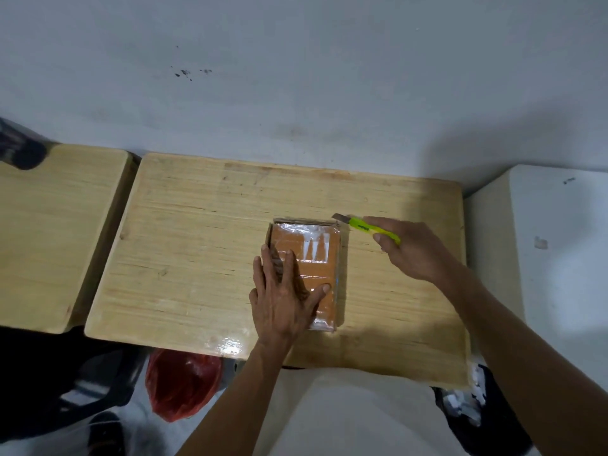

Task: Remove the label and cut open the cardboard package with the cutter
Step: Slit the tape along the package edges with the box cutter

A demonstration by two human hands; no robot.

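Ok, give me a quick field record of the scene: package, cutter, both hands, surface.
package: orange-brown cardboard package wrapped in clear tape, flat on table
cutter: lime-green utility cutter, blade out, beside the package's far right corner
left hand: palm pressed flat on package
right hand: gripping cutter
surface: light wooden table
label: none clearly visible

Looks like a plain room in a home or a small back-room workspace, hard to say which. Bare, scuffed white wall right behind a small wooden desk, a second wooden desk just beside its left edge, a red plastic bag on the floor below the near edge.
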